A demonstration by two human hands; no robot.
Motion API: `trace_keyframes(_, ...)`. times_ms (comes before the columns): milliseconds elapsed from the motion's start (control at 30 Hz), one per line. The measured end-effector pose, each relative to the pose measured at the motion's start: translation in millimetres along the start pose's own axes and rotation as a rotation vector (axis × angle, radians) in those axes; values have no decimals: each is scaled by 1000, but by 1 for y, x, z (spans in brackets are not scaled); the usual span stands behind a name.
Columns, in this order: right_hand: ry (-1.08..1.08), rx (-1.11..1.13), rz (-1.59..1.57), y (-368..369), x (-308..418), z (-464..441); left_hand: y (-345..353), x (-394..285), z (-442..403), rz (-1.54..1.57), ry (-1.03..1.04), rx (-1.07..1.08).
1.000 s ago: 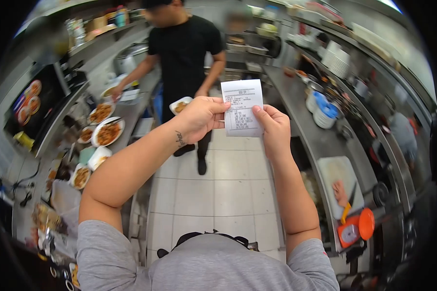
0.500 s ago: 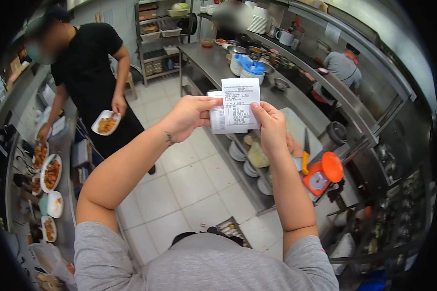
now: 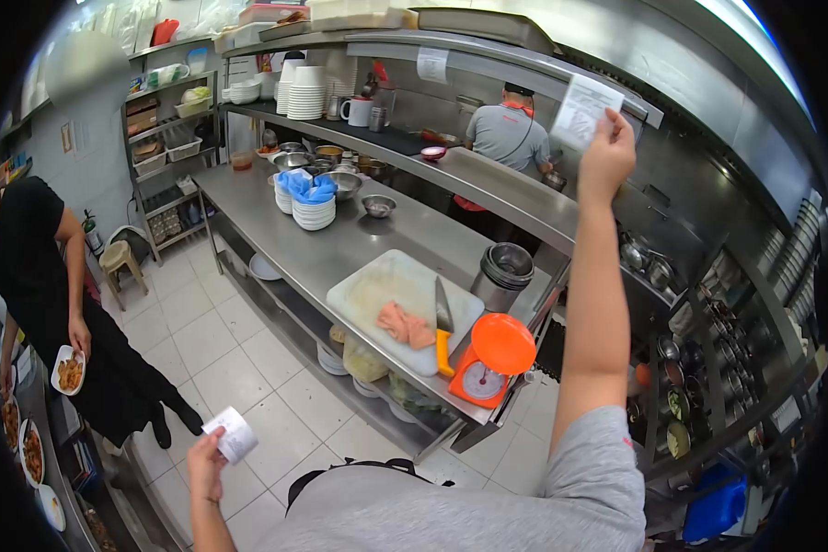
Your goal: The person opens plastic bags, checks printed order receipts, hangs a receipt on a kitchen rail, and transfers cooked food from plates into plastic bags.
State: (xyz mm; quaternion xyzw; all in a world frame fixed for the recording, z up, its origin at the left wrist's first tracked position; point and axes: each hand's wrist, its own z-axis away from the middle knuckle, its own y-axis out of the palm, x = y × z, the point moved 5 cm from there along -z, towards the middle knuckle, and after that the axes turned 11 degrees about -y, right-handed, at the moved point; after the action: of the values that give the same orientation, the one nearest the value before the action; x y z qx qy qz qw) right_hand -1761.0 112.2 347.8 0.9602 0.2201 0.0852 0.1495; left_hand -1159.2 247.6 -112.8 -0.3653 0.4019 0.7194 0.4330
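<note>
A white printed slip (image 3: pixel 583 109), tilted, raised at right in the right hand (image 3: pixel 608 155); a smaller-looking, curled paper (image 3: pixel 235 435) in the left hand (image 3: pixel 206 467), near left.

A commercial kitchen on my feed.
I see a long steel surface (image 3: pixel 423 230) with a cutting board (image 3: pixel 373 285), knife (image 3: pixel 443 313), orange scale (image 3: pixel 495 351) and metal bowls (image 3: pixel 378 206), and stacked white crockery (image 3: pixel 307 97) on the shelf (image 3: pixel 515 191) behind it.
</note>
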Motion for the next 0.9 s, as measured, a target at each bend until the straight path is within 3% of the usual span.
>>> trace_keyframes(100, 153, 126, 235, 13, -113, -29, 65, 28, -8, 76, -64, 64)
trace_keyframes(200, 244, 186, 347, 35, -158, -39, 114, 13, -2, 89, -55, 94)
trace_keyframes(267, 93, 111, 358, 41, -153, -51, 134, 1, 1, 79, -29, 112)
trace_keyframes(333, 188, 146, 279, 41, -153, -49, 141, -8, 4, -5, 7, 95)
trace_keyframes(400, -124, -92, 431, 18, -105, -23, 143, -10, 8, -22, 37, 71)
trace_keyframes(433, -162, -24, 339, 6, -83, 2, 145, -11, 12, -30, 64, 58)
trace_keyframes(500, 86, 274, -182, -12, -31, 83, 156, -12, 24, -71, 100, 59)
trace_keyframes(533, 317, 603, -263, -34, 22, 136, 158, -11, 31, -95, 148, 47)
trace_keyframes(567, 968, 585, -763, -45, 19, 239, 158, -3, 33, -127, 189, 60)
trace_keyframes(600, 843, 1029, -623, -79, 44, 327, 171, -2, 45, -135, 199, 124)
trace_keyframes(633, 910, 1310, -581, -118, 133, 306, 177, 7, 53, -189, 168, 219)
trace_keyframes(667, 1203, 1287, -773, -160, 155, 383, 194, 12, 69, -105, 172, 337)
trace_keyframes(700, 1477, 1238, -904, -195, 192, 401, 199, 33, 71, -125, 87, 442)
trace_keyframes(767, 1738, 1174, -827, -252, 236, 414, 216, 68, 88, -156, 20, 599)
trace_keyframes(833, 1750, 1092, -634, -312, 248, 411, 227, 96, 113, -261, -59, 749)
trace_keyframes(900, 1667, 1092, -459, -369, 250, 380, 249, 116, 139, -299, -264, 910)
